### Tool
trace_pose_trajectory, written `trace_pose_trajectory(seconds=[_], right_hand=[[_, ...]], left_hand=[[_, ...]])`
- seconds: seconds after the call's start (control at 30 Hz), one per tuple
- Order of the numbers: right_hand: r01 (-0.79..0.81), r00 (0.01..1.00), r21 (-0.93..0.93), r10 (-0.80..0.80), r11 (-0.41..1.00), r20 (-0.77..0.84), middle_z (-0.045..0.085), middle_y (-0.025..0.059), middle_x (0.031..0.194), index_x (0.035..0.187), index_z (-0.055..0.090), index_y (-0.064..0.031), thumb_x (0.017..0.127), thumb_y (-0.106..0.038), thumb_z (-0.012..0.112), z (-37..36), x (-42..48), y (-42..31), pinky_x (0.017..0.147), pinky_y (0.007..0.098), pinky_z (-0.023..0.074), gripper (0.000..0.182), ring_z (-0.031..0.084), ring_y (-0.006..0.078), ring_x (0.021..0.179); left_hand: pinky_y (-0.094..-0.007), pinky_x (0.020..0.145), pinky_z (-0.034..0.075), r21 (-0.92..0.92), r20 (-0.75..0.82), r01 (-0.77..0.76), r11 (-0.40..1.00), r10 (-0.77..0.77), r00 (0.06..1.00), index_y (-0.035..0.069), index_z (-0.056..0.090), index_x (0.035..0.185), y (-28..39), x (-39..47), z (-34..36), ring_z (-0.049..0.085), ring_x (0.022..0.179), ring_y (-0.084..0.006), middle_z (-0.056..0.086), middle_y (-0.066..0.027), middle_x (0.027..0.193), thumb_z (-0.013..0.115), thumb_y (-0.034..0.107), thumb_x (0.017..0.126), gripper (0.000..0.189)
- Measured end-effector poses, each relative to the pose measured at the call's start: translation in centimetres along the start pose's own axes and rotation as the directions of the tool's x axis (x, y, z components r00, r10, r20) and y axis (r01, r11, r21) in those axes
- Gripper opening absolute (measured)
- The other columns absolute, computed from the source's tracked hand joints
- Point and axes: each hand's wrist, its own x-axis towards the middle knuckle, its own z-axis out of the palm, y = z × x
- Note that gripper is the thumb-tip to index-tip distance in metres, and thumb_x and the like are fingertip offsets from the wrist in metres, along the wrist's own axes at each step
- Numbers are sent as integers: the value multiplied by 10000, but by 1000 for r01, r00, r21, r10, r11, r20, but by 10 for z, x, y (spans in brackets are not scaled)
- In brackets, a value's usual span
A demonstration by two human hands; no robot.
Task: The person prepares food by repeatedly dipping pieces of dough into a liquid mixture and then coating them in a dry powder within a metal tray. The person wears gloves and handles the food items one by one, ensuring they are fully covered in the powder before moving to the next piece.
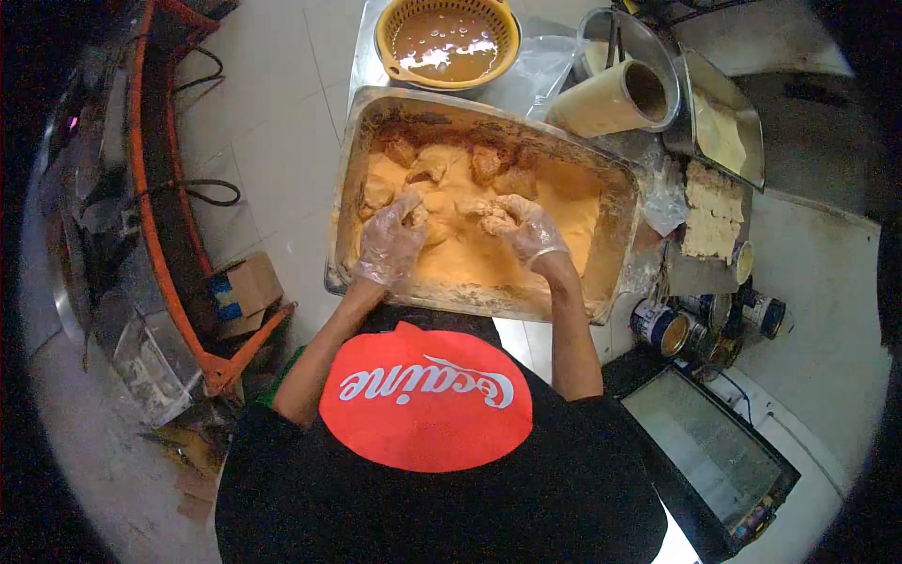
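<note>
A deep metal pan (613,268) of orange-tinted flour (458,264) lies before me. My left hand (393,243), in a clear plastic glove, curls its fingers around a flour-coated piece (417,216) that looks like chicken. Opposite it, my gloved right hand (528,224) grips another coated piece (496,219) just above the flour. Behind my hands, darker wet-looking pieces (487,163) rest in the flour towards the pan's far side. Coated pieces (430,162) sit at the back left, and one more (378,192) is close to my left hand. My fingers partly hide both held pieces.
Beyond the pan stands a yellow plastic colander (394,70) in brown liquid. At the back right, a translucent cylindrical container (592,102) leans in a clear tub (669,63). A metal tray (750,155) and several cans (662,328) are to the right; an orange metal frame (144,211) runs along the left.
</note>
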Motion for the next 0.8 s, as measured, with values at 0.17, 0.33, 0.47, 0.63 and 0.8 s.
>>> trace_pose_trajectory(seconds=[0.17,0.33,0.47,0.63,0.8], right_hand=[[42,984,-157,-68,987,-162,711,183,933,1006,689,-36,848,-254,697,10,-1,-12,780,396,531,269,690,319,862],[1,948,-307,-99,952,-304,702,190,956,991,687,-61,878,-281,669,7,-7,-30,760,461,533,247,672,382,877],[37,829,-483,-296,875,-474,683,186,893,984,649,-68,901,-275,652,17,-11,-54,726,494,526,222,655,397,833],[219,860,-395,-367,892,-353,670,192,944,1021,619,-56,879,-203,657,36,-7,-64,761,499,529,208,653,400,853],[302,819,-383,-443,873,-365,675,198,950,1049,624,-56,869,-200,667,39,-11,-68,795,484,527,234,653,395,910]], left_hand=[[-430,813,551,47,84,39,998,-43,996,60,706,1117,-4,2,-5,687,930,-367,706,-208,1019,736,274,800,383],[-425,772,551,57,93,139,989,-144,985,44,702,1089,25,4,-24,692,865,-357,706,-209,978,747,294,804,381],[-422,744,557,-44,-26,8,999,-10,1000,87,710,1088,32,6,-34,696,833,-354,705,-212,966,747,277,816,334],[-406,717,560,-160,-38,-103,982,98,994,79,708,1079,48,15,-23,702,812,-333,708,-193,947,759,245,824,309],[-359,704,570,-362,26,-80,929,96,995,43,704,1079,47,10,-6,703,748,-279,720,-167,921,763,202,827,304]])
